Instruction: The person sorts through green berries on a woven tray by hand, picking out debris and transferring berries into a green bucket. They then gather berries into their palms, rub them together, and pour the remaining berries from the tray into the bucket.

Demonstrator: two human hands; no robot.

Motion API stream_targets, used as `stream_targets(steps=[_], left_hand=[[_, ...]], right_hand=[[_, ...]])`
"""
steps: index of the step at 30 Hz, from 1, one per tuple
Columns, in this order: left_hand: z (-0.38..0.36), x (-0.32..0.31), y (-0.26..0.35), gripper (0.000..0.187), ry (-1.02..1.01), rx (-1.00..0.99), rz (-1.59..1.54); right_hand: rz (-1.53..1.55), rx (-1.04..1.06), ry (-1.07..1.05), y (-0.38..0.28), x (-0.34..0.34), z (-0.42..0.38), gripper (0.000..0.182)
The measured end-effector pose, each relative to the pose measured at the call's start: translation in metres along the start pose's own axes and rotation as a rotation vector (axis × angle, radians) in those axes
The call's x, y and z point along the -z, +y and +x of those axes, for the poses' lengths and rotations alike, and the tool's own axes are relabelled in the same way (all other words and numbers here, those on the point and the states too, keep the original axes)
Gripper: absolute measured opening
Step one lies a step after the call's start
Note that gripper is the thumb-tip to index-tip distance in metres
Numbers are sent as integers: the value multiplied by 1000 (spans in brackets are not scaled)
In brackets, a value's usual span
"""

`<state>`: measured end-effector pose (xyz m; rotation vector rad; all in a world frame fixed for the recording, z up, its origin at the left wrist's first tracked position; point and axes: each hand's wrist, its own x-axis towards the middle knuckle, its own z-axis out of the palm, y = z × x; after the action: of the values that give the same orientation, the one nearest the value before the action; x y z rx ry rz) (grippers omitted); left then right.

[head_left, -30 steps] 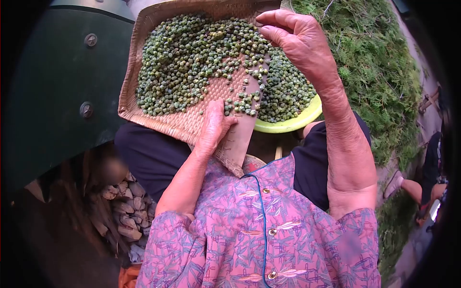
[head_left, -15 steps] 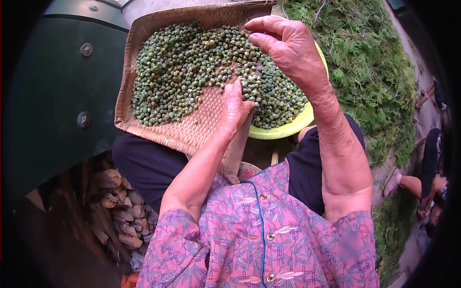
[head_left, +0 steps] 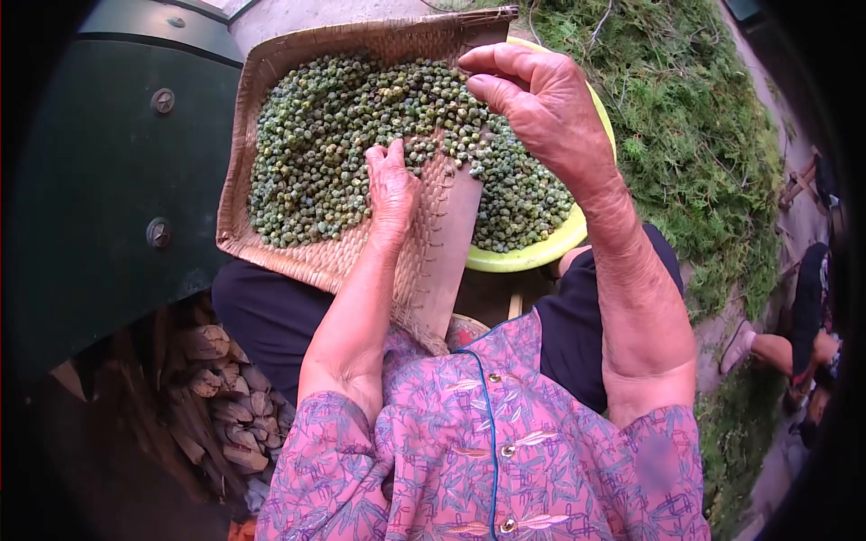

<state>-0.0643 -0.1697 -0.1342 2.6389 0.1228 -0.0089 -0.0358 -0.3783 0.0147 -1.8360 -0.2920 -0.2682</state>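
My left hand reaches into a shallow woven basket, its fingertips at the edge of a heap of small green, berry-like cones. Two of its fingers are stretched out a little apart, and I make out nothing held between them. Raised above the basin side, my right hand has its fingers bent, with a gap between thumb and forefinger and nothing visible there. Below it, a yellow-green basin holds more of the green cones, partly hidden by this hand. The basket's right edge overlaps the basin.
Cut leafy green branches lie on the ground at the right. A dark green metal panel with round studs stands at the left. Split firewood is stacked at lower left. Another person's leg shows at the far right.
My left hand has moved left from the basket's right edge into the woven middle, against the heap. My right hand has stayed nearly in place. The basket's right edge strip is now uncovered.
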Motion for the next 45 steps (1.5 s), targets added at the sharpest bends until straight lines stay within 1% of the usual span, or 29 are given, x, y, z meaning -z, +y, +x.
stream_targets(steps=[1, 2, 4, 5, 6, 8, 9, 10, 12, 14, 16, 17, 20, 21, 24, 25, 26, 28, 29, 30, 33, 36, 38, 40, 42, 43, 44, 45], left_hand=[[4, 0, 5, 54, -52, -17, -49], [5, -2, 12, 51, -74, -23, -36], [6, -6, 25, 36, -79, -73, -5], [6, -7, 33, 35, -70, -89, -65], [10, -14, 33, 31, -87, -129, -52], [14, -22, 43, 43, -233, 117, -705], [10, -22, 44, 45, -163, -324, -221], [14, -21, 50, 48, -277, -305, -246], [22, -15, 57, 49, -144, -338, -249], [45, -6, 49, 50, 5, -299, -208], [72, 8, 39, 52, 88, -195, 0], [82, 11, 35, 49, 172, -193, 99], [114, 13, 24, 51, 18, -101, 317], [119, 10, 22, 56, -34, -94, 375], [119, 2, 38, 59, -80, -84, 357], [117, -3, 42, 61, -81, -56, 303], [115, -8, 43, 62, -68, -74, 219], [102, -13, 52, 64, -126, -120, 232], [96, -16, 56, 65, -116, -149, 217], [90, -21, 57, 65, -63, -184, 231], [71, -29, 66, 63, -88, -264, 151], [48, -33, 82, 58, -143, -331, 162], [29, -37, 92, 54, -156, -385, 139], [8, -35, 101, 47, -184, -414, 167], [-9, -35, 100, 48, -217, -445, 145], [-16, -24, 104, 64, -345, -401, 148], [-24, -23, 100, 64, -345, -399, 147], [-30, -22, 93, 64, -350, -450, 60]], right_hand=[[-6, -6, -2, 1, 0, 0, 20], [-10, -11, -4, 1, 0, 0, 20], [4, -21, -4, -1, 0, 0, 21], [16, -33, -6, -2, 1, 0, 21], [15, -28, -5, -2, 1, 0, 21], [58, -57, -3, -2, 2, 1, 21], [63, -101, -7, -3, 3, 1, 21], [65, -94, -6, -3, 4, 2, 21], [141, -159, 25, -1, 7, 3, 20], [109, -160, 17, -5, 14, 5, 20], [174, -208, 53, -6, 19, 7, 21], [174, -220, 56, -6, 22, 8, 20], [173, -192, 88, -8, 27, 10, 20], [166, -190, 93, -9, 28, 11, 19], [206, -204, 110, -9, 30, 10, 19], [194, -208, 111, -9, 30, 10, 19], [193, -211, 111, -9, 30, 9, 19], [181, -195, 111, -9, 30, 11, 19], [182, -194, 110, -9, 30, 11, 19], [170, -187, 110, -8, 29, 12, 19], [147, -173, 100, -5, 28, 11, 19], [139, -187, 77, -5, 27, 10, 19], [142, -212, 62, -5, 28, 7, 19], [213, -217, 68, -4, 29, 7, 19], [231, -224, 72, -5, 31, 7, 18], [214, -220, 73, -6, 32, 6, 18], [198, -216, 75, -6, 33, 6, 18], [195, -223, 69, -6, 33, 5, 19]])
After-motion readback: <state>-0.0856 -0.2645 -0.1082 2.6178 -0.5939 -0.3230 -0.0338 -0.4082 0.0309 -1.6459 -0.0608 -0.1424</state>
